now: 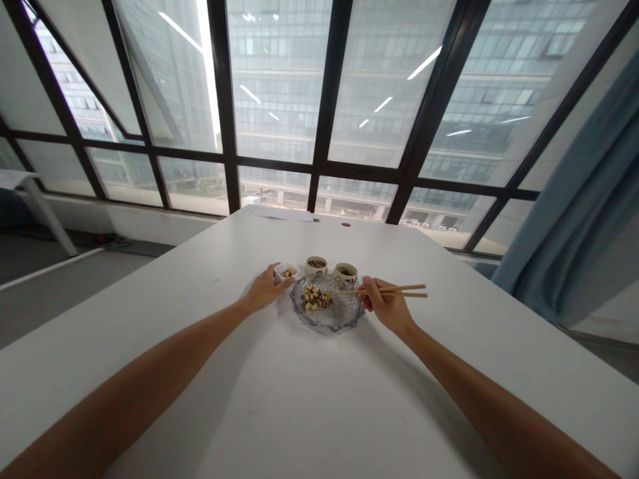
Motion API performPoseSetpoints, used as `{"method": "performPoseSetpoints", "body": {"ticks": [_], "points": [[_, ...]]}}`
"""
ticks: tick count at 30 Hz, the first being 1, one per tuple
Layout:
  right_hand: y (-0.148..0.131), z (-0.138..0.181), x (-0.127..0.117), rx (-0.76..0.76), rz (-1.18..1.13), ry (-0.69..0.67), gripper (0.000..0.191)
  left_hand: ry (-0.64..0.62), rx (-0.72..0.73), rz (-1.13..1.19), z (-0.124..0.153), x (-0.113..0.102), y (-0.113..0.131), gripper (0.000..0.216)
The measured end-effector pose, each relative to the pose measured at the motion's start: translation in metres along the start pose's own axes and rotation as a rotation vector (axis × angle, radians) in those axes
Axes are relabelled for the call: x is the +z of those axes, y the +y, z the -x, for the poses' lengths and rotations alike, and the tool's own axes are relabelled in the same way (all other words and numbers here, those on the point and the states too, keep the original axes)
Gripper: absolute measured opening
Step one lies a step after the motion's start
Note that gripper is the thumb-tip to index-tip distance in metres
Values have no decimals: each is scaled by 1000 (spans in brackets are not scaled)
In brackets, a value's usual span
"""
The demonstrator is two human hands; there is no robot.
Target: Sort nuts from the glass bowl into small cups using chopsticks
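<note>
Right hand (pixel 387 303) grasps chopsticks (pixel 403 291), left hand (pixel 264 290) holds white dish (pixel 294 269); uneven tip pressure could spill pieces (pixel 314 298) left of chopstick grip.

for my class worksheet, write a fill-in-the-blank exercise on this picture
The right hand holds a pair of ____.
The small bowl at the left hand is coloured ____.
Within the clear glass bowl, nut-like pieces gather toward the picture's ____.
Behind it stand exactly ____ round beige cups.

Missing words: chopsticks; white; left; two
</note>
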State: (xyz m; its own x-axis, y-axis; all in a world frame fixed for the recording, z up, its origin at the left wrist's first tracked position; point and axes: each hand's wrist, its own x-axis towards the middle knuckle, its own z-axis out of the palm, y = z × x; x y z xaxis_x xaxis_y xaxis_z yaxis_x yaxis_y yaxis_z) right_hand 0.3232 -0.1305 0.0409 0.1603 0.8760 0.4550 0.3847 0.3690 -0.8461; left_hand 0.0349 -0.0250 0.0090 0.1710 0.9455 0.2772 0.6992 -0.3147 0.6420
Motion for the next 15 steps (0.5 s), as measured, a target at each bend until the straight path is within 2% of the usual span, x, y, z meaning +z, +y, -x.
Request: {"method": "performPoseSetpoints", "body": {"ticks": [5,10,15], "points": [[-1,3,-1,-53,144,-52,54,0,13,-3,-1,2,-3,73],[-15,4,-6,-165,317,-134,56,-4,14,20,-2,2,-3,74],[-26,5,-8,-201,386,-107,59,-17,13,43,-2,3,-4,73]]}}
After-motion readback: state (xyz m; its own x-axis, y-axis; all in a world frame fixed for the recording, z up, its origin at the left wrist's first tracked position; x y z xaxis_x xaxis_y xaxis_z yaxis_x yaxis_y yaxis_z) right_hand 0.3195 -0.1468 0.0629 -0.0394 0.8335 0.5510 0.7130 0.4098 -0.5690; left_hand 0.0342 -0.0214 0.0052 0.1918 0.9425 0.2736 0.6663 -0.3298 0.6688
